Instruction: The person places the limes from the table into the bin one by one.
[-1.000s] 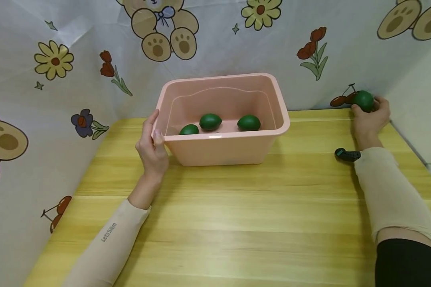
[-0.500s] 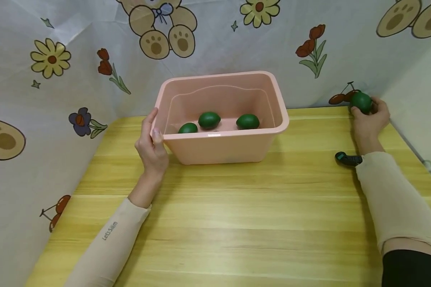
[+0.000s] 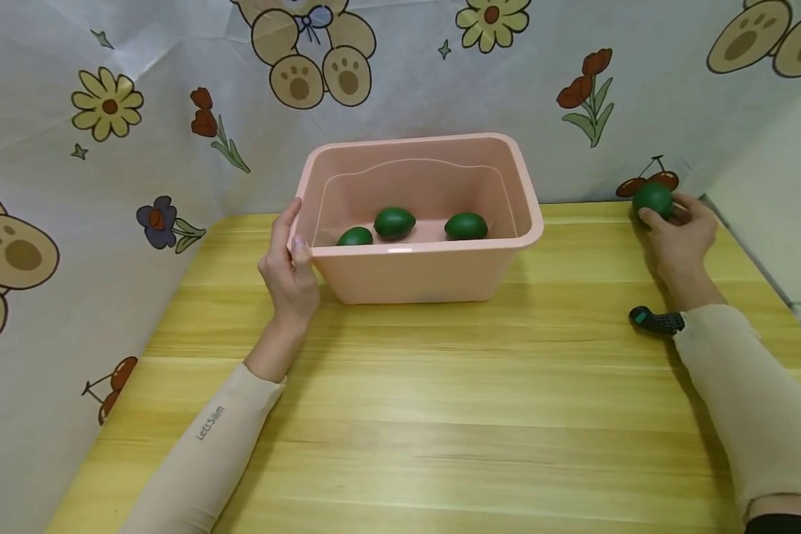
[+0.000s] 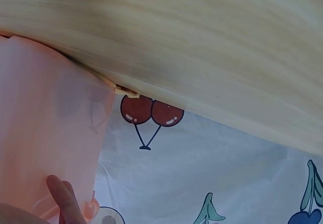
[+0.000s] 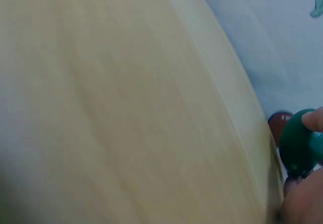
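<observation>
A pink plastic bin (image 3: 417, 276) stands on the wooden table against the back cloth. Inside it lie three smooth green limes, one at the left (image 3: 355, 236), partly hidden by the front wall. My left hand (image 3: 290, 280) grips the bin's left rim, thumb over the front corner; fingers (image 4: 63, 196) show against the pink wall in the left wrist view. Off to the right, my right hand (image 3: 686, 241) pinches another green lime (image 3: 652, 200) between thumb and fingers near the table's back edge. The right wrist view catches that lime (image 5: 297, 141) at its right side.
A white cloth (image 3: 387, 67) printed with bears, flowers and cherries hangs behind and left of the wooden table (image 3: 454, 415). At the right runs a pale wall (image 3: 781, 178). A black wrist device (image 3: 656, 321) sits on my right wrist.
My right hand has come slightly left and nearer to me with the lime in its grip. The left hand and the bin stay in place; the head view shifts a little.
</observation>
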{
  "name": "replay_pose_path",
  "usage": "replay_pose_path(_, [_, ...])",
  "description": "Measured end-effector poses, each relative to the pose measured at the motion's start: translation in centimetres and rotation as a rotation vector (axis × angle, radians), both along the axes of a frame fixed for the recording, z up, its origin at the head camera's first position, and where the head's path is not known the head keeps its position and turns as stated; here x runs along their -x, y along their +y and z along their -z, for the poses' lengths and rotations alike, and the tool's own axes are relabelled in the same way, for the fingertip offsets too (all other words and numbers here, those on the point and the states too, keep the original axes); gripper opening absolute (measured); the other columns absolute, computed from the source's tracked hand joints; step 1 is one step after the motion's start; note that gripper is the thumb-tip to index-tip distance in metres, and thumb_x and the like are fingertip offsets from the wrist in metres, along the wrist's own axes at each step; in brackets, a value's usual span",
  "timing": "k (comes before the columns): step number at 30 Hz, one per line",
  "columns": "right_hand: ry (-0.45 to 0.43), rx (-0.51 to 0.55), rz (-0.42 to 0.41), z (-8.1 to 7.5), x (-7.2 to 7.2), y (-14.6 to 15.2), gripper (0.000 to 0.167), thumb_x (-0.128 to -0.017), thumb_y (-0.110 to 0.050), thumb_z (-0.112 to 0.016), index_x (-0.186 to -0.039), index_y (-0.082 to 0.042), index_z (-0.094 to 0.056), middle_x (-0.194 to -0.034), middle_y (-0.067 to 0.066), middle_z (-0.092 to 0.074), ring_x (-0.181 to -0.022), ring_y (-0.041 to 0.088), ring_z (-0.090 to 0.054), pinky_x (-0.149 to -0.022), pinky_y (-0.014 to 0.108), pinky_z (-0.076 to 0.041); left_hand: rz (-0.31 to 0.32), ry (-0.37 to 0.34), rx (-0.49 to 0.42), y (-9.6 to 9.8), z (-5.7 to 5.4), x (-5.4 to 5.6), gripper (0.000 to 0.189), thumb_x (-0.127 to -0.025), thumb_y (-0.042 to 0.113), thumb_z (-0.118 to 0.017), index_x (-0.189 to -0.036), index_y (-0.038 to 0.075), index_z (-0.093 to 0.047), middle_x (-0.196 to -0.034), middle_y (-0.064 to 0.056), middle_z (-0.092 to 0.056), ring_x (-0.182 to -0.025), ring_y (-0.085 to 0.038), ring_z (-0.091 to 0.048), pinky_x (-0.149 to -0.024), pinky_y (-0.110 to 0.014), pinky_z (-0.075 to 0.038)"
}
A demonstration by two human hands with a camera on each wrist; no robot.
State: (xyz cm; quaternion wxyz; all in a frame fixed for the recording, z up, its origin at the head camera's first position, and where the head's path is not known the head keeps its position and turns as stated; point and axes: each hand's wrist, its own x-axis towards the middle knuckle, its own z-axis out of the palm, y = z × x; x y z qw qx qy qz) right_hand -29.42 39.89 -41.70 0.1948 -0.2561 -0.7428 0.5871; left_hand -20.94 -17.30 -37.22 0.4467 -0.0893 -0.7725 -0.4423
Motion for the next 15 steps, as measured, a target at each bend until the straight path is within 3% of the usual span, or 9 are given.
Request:
replay_pose_path(4, [-0.025, 0.008, -0.029, -0.9, -0.6, -1.0, 0.062, -0.089, -0.028, -0.081, -0.148, -0.027, -0.06, -0.121, -0.02, -0.056, -0.116, -0.003, -0.054, -0.112, 0.021, -0.043, 0.003, 0.0, 0.006, 0.0, -0.1, 0.0, 0.062, -0.096, 0.039, -0.037, -0.143, 0.011, -0.065, -0.13, -0.008, -0.075, -0.066, -0.033, -0.064, -0.064, -0.014, -0.042])
replay_pose_path(8, [-0.035, -0.059, -0.067, -2.2, -1.1, -2.6, 0.065, -0.091, -0.029, -0.079, -0.152, -0.025, -0.057, -0.119, -0.02, -0.055, -0.11, -0.003, -0.053, -0.102, 0.018, -0.047, 0.012, 0.003, 0.006, 0.0, -0.1, 0.0, 0.062, -0.097, 0.041, -0.037, -0.144, 0.01, -0.065, -0.133, -0.006, -0.074, -0.077, -0.035, -0.071, -0.07, -0.011, -0.046])
replay_pose_path(11, [0.014, -0.08, -0.119, -3.5, -1.5, -4.2, 0.064, -0.092, -0.026, -0.078, -0.152, -0.022, -0.057, -0.118, -0.018, -0.055, -0.108, -0.002, -0.052, -0.1, 0.019, -0.048, 0.009, 0.003, 0.005, 0.1, -0.1, 0.0, 0.062, -0.097, 0.041, -0.037, -0.144, 0.01, -0.065, -0.133, -0.005, -0.074, -0.08, -0.034, -0.073, -0.07, -0.011, -0.046])
replay_pose_path(15, [0.133, -0.122, -0.203, -5.9, -2.2, -6.6, 0.059, -0.092, -0.022, -0.079, -0.147, -0.02, -0.061, -0.114, -0.017, -0.059, -0.105, 0.0, -0.055, -0.1, 0.019, -0.046, -0.003, -0.001, 0.004, 0.0, -0.1, -0.1, 0.062, -0.096, 0.04, -0.037, -0.143, 0.011, -0.065, -0.131, -0.007, -0.075, -0.069, -0.033, -0.067, -0.064, -0.015, -0.043])
